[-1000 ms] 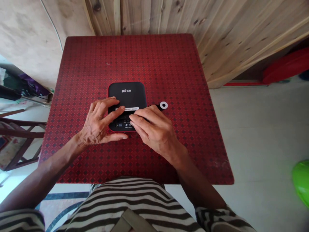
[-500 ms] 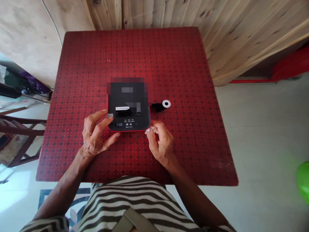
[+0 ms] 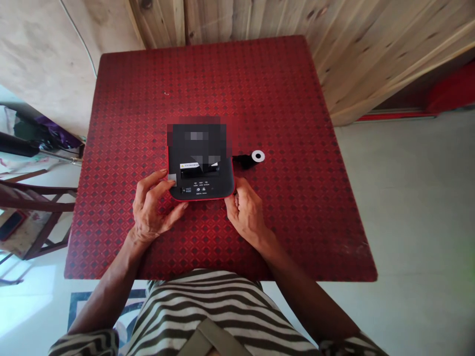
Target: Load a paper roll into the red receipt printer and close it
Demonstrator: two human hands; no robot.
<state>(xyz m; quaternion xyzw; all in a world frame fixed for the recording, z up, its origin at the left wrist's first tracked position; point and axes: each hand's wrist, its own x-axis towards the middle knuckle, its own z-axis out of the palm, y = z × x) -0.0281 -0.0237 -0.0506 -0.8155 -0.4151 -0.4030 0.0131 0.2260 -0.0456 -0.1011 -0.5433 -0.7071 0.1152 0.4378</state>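
A flat black receipt printer [image 3: 202,178] with a red rim lies on the table in front of me. A dark slot and a white label strip cross its top, with small printed icons near the front edge. Blurred blocks cover its back part. My left hand [image 3: 150,205] holds its front left corner, index fingertip on top and thumb by the front edge. At the front right corner, my right hand [image 3: 245,205] has its fingers curled around the rim; some fingertips are hidden. A black piece with a white ring-shaped end [image 3: 258,156] lies beside the printer's right side.
A red patterned cloth covers the table [image 3: 297,222]. Wooden boards [image 3: 260,22] stand behind it. To the left is a dark wooden chair [image 3: 37,207] with a phone-like object [image 3: 13,225] on its seat.
My right hand has moved from the printer's slot to its front right corner and closed around the rim. My left hand has drawn back from the top to the front left corner.
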